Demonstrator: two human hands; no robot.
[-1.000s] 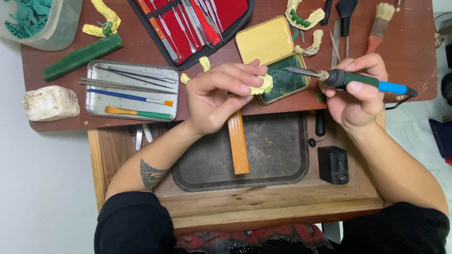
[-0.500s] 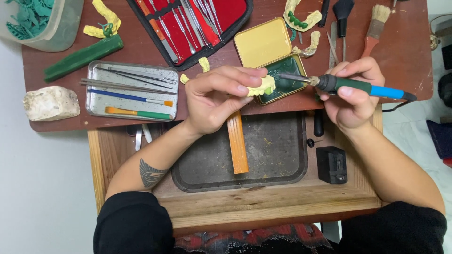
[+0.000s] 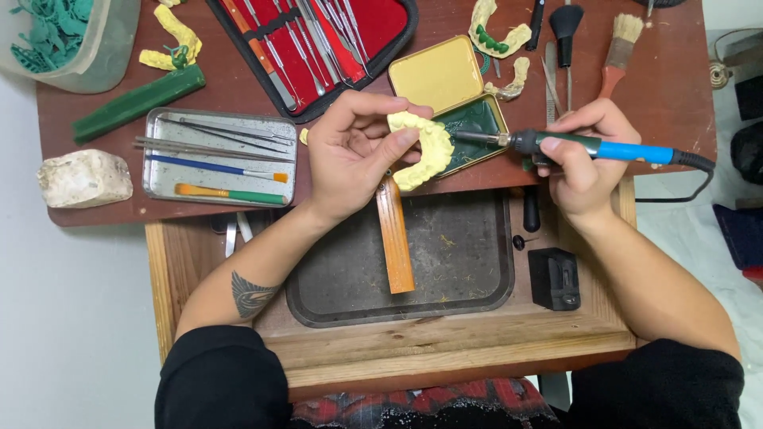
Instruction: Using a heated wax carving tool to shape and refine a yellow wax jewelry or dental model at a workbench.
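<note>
The left hand [image 3: 354, 151] pinches a yellow dental cast [image 3: 425, 147] above the open tin [image 3: 445, 103]; the right hand [image 3: 584, 155] is closed around a heated wax tool [image 3: 580, 145], tip just right of the cast; steady wrists and light touches would serve best

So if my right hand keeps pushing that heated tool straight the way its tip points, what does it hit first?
Probably the yellow dental cast in your left hand. The right hand aims the tool leftward and its tip sits just short of the cast, though depth is unclear.
</note>
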